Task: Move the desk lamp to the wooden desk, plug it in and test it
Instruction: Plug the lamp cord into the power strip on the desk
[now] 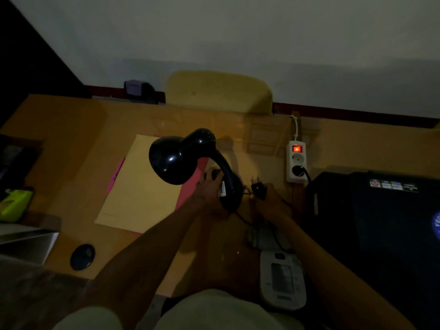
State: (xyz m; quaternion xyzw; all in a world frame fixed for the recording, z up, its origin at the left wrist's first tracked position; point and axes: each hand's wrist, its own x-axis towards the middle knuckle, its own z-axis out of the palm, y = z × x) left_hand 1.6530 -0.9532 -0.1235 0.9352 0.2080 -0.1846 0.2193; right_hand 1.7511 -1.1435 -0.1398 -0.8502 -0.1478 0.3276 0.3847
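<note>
A black desk lamp [181,156] stands unlit on the wooden desk [71,139], its shade turned left over a yellow paper sheet. My left hand [209,186] grips the lamp's round base [232,189]. My right hand [271,198] holds the lamp's black plug [259,188], pins pointing up, a little left of a white power strip [296,161]. The strip's red switch [297,148] glows. Its upper socket is free and the lower one holds a black plug. The lamp's cord trails toward me along the desk.
A black printer [381,222] fills the right side. A white blood pressure monitor [282,279] lies near the front edge. A yellow chair back [219,91] rises behind the desk. A dark round disc [82,256], a green object [15,203] and a grey tray sit at left.
</note>
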